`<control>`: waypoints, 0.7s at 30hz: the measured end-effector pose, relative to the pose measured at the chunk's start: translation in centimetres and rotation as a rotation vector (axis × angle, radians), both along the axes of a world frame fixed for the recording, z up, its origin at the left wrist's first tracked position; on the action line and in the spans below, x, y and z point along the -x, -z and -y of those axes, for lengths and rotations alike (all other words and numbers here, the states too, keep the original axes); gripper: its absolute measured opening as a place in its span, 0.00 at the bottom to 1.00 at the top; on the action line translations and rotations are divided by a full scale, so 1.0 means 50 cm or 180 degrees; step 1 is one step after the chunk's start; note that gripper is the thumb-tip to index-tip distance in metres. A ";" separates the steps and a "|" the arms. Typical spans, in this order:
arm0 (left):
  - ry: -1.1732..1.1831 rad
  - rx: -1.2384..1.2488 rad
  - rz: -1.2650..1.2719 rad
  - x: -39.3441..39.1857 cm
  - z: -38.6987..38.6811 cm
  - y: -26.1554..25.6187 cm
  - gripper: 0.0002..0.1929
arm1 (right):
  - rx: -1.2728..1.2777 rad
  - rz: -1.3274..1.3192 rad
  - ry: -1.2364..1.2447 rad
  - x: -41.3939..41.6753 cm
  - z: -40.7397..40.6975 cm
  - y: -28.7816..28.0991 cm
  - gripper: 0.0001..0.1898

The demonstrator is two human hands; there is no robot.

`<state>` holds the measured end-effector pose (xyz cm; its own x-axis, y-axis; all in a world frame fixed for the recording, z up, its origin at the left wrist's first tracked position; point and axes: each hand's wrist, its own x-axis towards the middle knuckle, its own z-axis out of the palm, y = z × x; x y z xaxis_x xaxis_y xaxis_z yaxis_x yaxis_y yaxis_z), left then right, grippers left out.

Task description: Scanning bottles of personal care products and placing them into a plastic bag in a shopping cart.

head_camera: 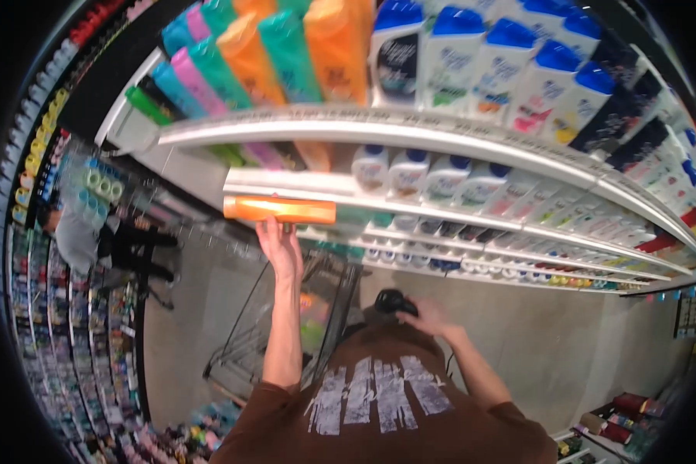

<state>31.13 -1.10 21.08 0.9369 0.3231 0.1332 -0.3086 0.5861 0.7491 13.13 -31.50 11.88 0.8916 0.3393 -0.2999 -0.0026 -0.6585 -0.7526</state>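
My left hand (279,246) grips an orange bottle (280,210) from beneath. The bottle lies sideways, just in front of a white lower shelf (290,181). Down by my waist, my right hand (428,318) is blurred, its fingers around the end of a black handheld device (393,301); its exact kind is unclear. On the upper shelf, orange bottles (337,55) stand beside teal bottles (290,58) and white shampoo bottles with blue caps (455,58). Behind the shelf edge (325,132), more white bottles (409,172) stand on the lower shelf.
Below my left forearm stands a wire shopping cart (232,348) with colourful goods inside. Another person (84,238) is in the aisle at the left, near tall stocked shelves (69,325). Boxed goods (617,420) sit at the lower right.
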 end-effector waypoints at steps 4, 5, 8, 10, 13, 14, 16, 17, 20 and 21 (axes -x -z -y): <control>0.1034 0.1595 -0.0565 0.111 -0.044 -0.010 0.35 | -0.0179 -0.0014 0.0041 -0.055 -0.035 -0.087 0.24; 0.1282 0.1844 -0.0613 0.126 -0.054 0.007 0.36 | -0.0376 -0.0082 0.0149 -0.070 -0.046 -0.105 0.23; 0.1313 0.1552 -0.0864 0.176 -0.084 0.040 0.37 | -0.0774 -0.0055 0.0064 -0.099 -0.072 -0.142 0.20; 0.1491 0.1297 -0.1445 0.206 -0.110 0.070 0.37 | -0.1117 0.0334 -0.0173 -0.111 -0.097 -0.186 0.19; 0.1386 0.0892 -0.1727 0.234 -0.105 0.065 0.37 | -0.0721 0.0367 -0.1028 -0.147 -0.123 -0.252 0.17; 0.1350 0.1183 -0.1858 0.242 -0.107 0.070 0.37 | -0.0702 0.0345 -0.1031 -0.150 -0.132 -0.260 0.17; 0.1461 0.1010 -0.1864 0.255 -0.113 0.074 0.37 | -0.0809 0.0346 -0.1201 -0.156 -0.151 -0.270 0.16; 0.1566 0.0810 -0.1854 0.256 -0.114 0.076 0.38 | -0.0786 0.0321 -0.1182 -0.161 -0.155 -0.272 0.16; 0.1606 0.0965 -0.1951 0.264 -0.118 0.095 0.37 | -0.0660 0.0363 -0.1345 -0.161 -0.169 -0.269 0.15; 0.1605 0.0999 -0.1976 0.264 -0.121 0.101 0.37 | -0.0501 0.0322 -0.1438 -0.165 -0.172 -0.271 0.16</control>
<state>17.94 4.95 16.02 0.8521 -0.2153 -0.4771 0.4566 0.7515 0.4762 21.38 -22.90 25.41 0.6666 0.7333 -0.1335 0.3355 -0.4551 -0.8248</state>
